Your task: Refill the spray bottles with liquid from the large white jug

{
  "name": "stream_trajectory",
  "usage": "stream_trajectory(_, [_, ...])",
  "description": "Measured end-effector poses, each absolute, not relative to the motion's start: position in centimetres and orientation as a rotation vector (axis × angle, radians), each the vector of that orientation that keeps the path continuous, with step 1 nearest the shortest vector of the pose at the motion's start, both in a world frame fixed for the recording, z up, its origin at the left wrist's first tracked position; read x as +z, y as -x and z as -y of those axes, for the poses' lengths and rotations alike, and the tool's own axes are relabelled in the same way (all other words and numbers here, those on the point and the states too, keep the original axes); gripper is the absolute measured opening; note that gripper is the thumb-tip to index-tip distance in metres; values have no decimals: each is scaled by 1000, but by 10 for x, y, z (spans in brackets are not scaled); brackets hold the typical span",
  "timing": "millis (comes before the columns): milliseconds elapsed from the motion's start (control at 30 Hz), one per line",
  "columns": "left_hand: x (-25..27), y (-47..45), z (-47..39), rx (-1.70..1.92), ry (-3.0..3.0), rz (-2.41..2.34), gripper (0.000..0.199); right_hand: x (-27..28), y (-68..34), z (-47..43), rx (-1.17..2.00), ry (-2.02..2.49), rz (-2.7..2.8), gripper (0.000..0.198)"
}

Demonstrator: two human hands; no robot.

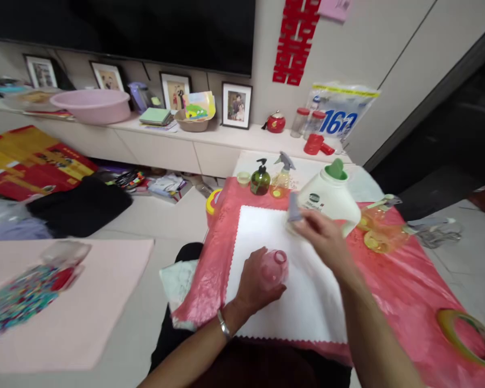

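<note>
My left hand (254,283) is wrapped around a pink see-through bottle (273,269), its round mouth uncapped and facing up. Between the fingers of my right hand (321,231) is a grey spray head (294,207), somewhat blurred, held beyond the bottle and to its right. Both hands are above a white cloth (258,229) with zigzag edges. Just past my right hand stands a big white jug (319,191) with a green spout. A green pump bottle (261,180) and a spray bottle (282,180) with orange liquid stand at the cloth's far edge.
Red plastic sheeting (392,285) covers the table. Spray bottles (383,237) lie on its right side, with a roll of tape (469,337) nearer. A low cabinet (161,143) runs along the wall. To the left, a pink surface (105,302) carries small colourful pieces (28,296).
</note>
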State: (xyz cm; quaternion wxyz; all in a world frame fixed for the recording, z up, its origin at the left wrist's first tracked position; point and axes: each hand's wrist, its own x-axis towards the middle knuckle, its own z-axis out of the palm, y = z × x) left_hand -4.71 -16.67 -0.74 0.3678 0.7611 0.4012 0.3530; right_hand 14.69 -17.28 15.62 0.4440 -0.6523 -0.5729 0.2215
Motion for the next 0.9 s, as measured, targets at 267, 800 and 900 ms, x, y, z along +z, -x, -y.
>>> stream_trajectory(267, [3,45,165,768,-1920,-1035,104,207,-132,223,399,1166,908,22])
stream_trajectory(800, [1,43,163,784,-1936,-988,102,109,-103,222,713,1402,1083,27])
stream_trajectory(900, [-4,43,163,799,-1953,-977,100,92,-99,225,760,1465,1095,27])
